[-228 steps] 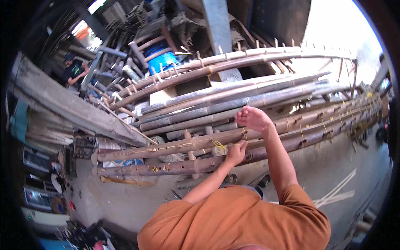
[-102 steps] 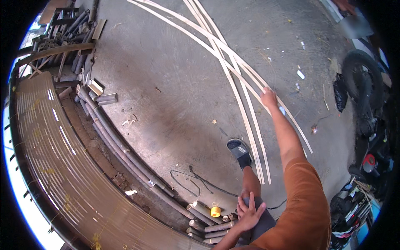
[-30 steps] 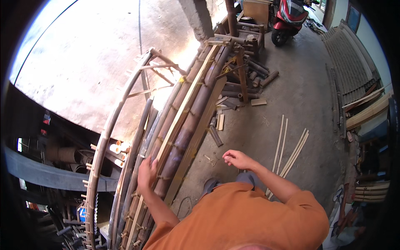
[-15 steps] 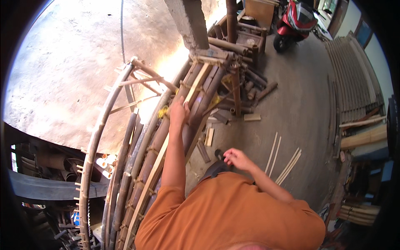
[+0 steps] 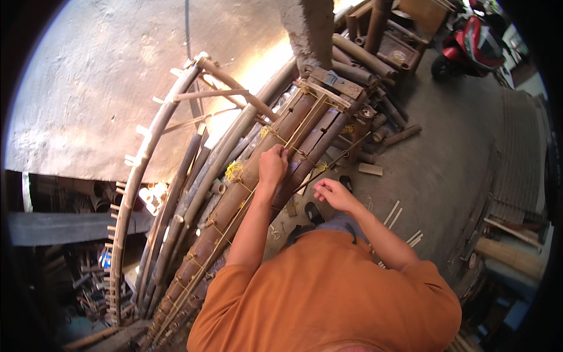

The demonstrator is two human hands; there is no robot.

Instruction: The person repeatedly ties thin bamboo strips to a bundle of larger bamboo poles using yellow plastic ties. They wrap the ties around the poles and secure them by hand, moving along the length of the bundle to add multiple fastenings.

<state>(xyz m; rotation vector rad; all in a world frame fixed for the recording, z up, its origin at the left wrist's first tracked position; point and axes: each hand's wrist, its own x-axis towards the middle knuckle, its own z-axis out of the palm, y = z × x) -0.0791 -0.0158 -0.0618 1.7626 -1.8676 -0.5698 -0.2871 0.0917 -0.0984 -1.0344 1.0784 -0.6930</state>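
My left hand (image 5: 273, 166) rests on a long row of brown bamboo poles (image 5: 231, 202), lashed together crosswise with cord. Its fingers are closed in a pinch at a narrow pale bamboo strip (image 5: 312, 118) that runs lengthwise along the poles; the fingertips are partly hidden. My right hand (image 5: 332, 194) hovers to the right of the poles, touching nothing, its fingers loosely curled and no object seen in them. Yellow cord (image 5: 233, 171) is bunched on the poles left of my left hand. A short wooden block (image 5: 337, 84) lies across their far end.
Left of the poles stands a curved bamboo frame with pegs (image 5: 130, 176). A concrete post (image 5: 314, 35) rises at the far end. Bamboo offcuts (image 5: 402, 135) and pale strips (image 5: 393, 212) lie on the floor at right. A red motorbike (image 5: 469, 47) is parked far right.
The view has swung, shifting the scene. The pale strip along the poles now looks much narrower. My right hand has come up nearer the poles; my left hand stays on them.
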